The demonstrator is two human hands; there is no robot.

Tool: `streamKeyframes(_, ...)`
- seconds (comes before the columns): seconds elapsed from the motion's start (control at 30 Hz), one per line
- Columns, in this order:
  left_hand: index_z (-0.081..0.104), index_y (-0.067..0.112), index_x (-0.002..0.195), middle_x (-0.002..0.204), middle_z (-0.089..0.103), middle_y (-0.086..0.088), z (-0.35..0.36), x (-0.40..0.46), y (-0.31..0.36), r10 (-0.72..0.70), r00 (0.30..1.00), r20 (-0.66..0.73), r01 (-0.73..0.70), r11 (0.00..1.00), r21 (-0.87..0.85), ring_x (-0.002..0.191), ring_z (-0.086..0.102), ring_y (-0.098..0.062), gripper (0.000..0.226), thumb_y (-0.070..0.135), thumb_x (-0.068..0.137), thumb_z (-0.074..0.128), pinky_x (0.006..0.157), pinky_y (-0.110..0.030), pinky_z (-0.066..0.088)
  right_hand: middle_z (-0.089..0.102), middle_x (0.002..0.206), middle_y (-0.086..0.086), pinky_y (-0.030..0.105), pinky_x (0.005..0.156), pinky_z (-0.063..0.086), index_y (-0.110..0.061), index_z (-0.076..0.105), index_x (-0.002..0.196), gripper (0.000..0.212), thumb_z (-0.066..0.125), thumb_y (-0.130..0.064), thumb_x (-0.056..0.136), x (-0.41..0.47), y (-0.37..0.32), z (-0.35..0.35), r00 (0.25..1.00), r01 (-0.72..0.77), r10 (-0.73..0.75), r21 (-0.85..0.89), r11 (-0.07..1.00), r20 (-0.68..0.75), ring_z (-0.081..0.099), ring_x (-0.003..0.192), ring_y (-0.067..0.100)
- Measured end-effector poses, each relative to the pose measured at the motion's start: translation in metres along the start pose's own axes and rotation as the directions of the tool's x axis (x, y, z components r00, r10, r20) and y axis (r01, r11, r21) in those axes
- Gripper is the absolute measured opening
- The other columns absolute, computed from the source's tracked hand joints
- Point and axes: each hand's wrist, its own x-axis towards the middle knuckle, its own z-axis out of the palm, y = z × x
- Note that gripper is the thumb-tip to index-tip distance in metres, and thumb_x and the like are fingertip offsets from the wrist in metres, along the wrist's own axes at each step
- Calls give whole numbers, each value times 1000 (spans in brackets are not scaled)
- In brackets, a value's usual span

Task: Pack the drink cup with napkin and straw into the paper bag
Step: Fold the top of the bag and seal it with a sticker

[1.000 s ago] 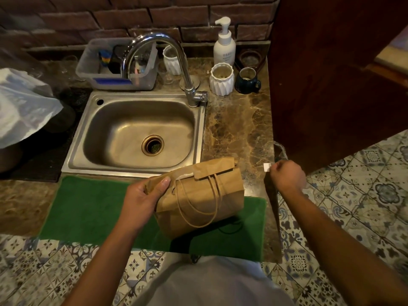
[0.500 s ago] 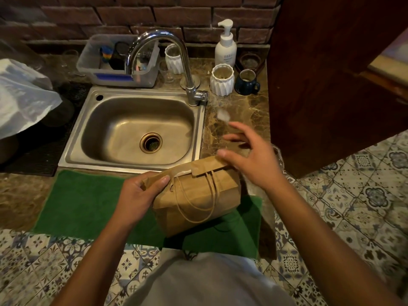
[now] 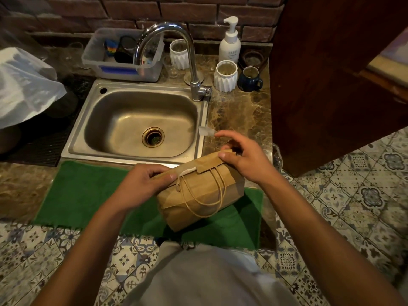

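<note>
The paper bag (image 3: 199,193) lies on its side over the green mat (image 3: 88,195) at the counter's (image 3: 238,115) edge, long axis running left to right, folded top away from the person. The left hand (image 3: 141,184) grips its left end; the right hand (image 3: 245,160) rests fingers (image 3: 223,154) on the fold's right end, a strip of clear tape (image 3: 206,131) stuck to a raised fingertip just above the flap.

The scene is dim and warm-toned; the strongest glare sits on the curved tap (image 3: 167,36) at twelve o'clock, with a softer sheen across the steel sink (image 3: 106,120); the white plastic bag (image 3: 24,85) at nine o'clock is pale and washed out; the wooden panel (image 3: 331,74) at two o'clock falls into deep shadow; wide-angle distortion bends the floor tiles (image 3: 364,195) toward the edges; the right hand (image 3: 245,157) shows slight motion blur at its fingertips; corners look soft.
</note>
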Motion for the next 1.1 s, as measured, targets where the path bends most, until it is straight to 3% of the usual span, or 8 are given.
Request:
streamKeyframes(0.17,79,24,84,73,75,4,0,12,15,47,987,155,-94,944,317,66,68,-11,17,35,93,70,62,-34,51,65,91,-3,21,88,52,-29,62,130,48,71,-3,92,-3,-7,9,999,32,-32,-8,999,-11,64,89,5)
streamKeyframes(0.37,71,34,79,60,68,16,5,7,14,86,994,65,-103,935,341,50,59,4,16,32,94,68,51,-24,43,67,110,-3,30,93,55,-32,61,129,47,76,-13,89,-6,-20,11,993,18,-29,-96,995,-117,65,103,9)
streamKeyframes(0.47,74,27,88,65,73,2,8,0,14,74,996,49,-83,966,243,55,63,-2,10,28,95,67,52,-20,46,65,117,-4,19,91,52,-22,67,125,42,81,-20,86,-13,-36,13,949,-10,-45,-173,985,-313,63,103,7)
streamKeyframes(0.53,74,21,89,66,74,2,13,-5,15,41,999,34,-43,996,81,58,67,-2,10,19,96,67,54,-15,47,71,107,-1,19,84,55,-19,71,115,32,82,-17,85,-23,-49,15,935,-13,13,2,1000,-355,68,93,9)
streamKeyframes(0.7,68,8,85,82,75,-10,33,-18,10,-116,991,-66,99,971,-218,72,70,-21,9,8,93,66,64,-31,54,71,74,-1,19,52,49,-12,73,90,8,79,-9,86,-54,-66,44,920,-108,266,465,878,-289,62,61,8)
streamKeyframes(0.83,65,11,83,82,71,-3,50,-29,6,-207,975,-76,177,941,-288,65,69,-9,12,5,93,65,53,-21,52,68,68,6,17,32,31,-6,72,94,8,75,-12,89,-69,-51,75,832,-331,543,686,648,-111,44,39,7)
streamKeyframes(0.93,65,6,88,76,70,1,58,-37,1,-188,979,-78,152,931,-331,64,67,-11,6,3,93,65,53,-23,54,67,66,5,17,30,25,-8,74,94,11,78,-15,87,-75,-42,85,777,-423,628,695,581,-52,38,35,6)
streamKeyframes(1.1,68,15,82,69,71,8,69,-50,-4,-239,966,-96,189,913,-363,63,64,-8,14,7,93,65,60,-31,55,74,69,8,17,37,32,-7,77,86,9,82,-13,83,-78,-46,80,761,-513,648,581,631,-31,40,38,8)
